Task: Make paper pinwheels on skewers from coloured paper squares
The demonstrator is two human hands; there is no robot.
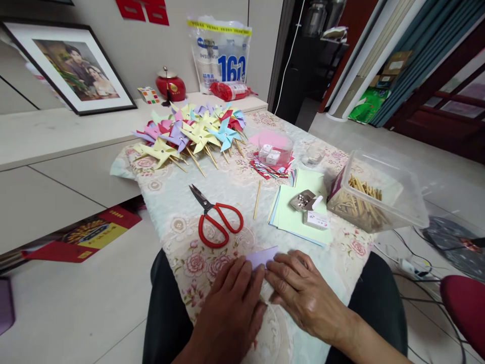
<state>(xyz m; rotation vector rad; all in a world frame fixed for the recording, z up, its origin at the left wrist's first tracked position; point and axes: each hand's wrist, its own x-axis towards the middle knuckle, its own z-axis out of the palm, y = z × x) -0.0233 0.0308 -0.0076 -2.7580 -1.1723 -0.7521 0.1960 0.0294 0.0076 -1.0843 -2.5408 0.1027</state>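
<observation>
A small folded sheet of purple paper (262, 257) lies on the floral tablecloth near the table's front edge. My left hand (234, 303) presses its fingertips on the paper's left part, fingers close together. From the other side, my right hand (299, 288) grips the right part, its thumb tucked out of sight. My fingers cover the paper's lower edge. Beyond my left hand lie open scissors (217, 222) with red handles. A thin wooden stick (257, 199) rests to their right. Past it, a stack of pale green paper (282, 212) carries an opened box of metal pins (303, 200) and a white box (316, 220).
Several paper pinwheels (200, 132) on sticks lie at the table's far end. A clear bin of wooden sticks (397, 184) stands at the right edge. A round plastic container (286, 144) sits on coloured paper scraps (267, 171). Cables (417, 275) run across the floor at right.
</observation>
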